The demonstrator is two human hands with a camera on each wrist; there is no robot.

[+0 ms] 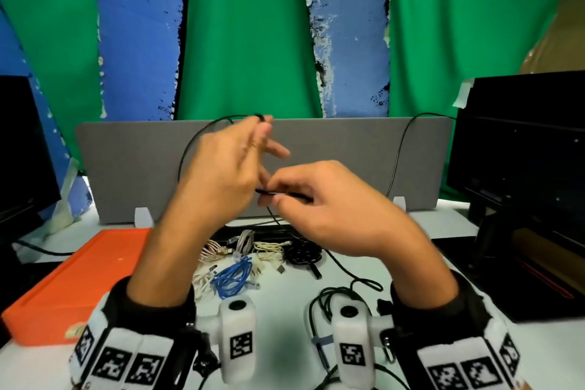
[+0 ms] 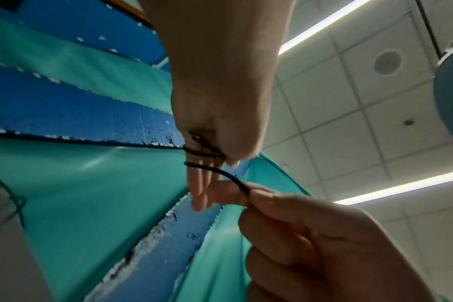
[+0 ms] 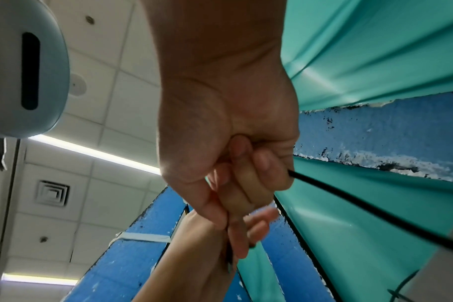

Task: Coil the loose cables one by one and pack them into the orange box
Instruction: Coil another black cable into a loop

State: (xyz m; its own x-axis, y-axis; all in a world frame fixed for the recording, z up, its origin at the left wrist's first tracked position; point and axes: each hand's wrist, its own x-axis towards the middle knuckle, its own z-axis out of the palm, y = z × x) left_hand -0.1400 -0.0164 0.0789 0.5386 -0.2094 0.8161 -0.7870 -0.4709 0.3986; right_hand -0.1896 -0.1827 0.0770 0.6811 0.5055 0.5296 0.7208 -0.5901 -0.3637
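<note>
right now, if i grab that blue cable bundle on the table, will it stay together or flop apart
Likely floppy: the blue cable bundle lies in loose, uneven loops with no visible tie. It will probably sag and spread when lifted. Its loops lie against the white cables beside it, so it may snag and drag them along. It looks thin, so probably light.

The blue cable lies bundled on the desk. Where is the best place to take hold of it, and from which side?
Probably grip the blue cable across the middle of its bundle, coming from above. Its loops lie gathered in one flat heap on the white desk, with pale cables close around it, so a side approach might snag those.
</note>
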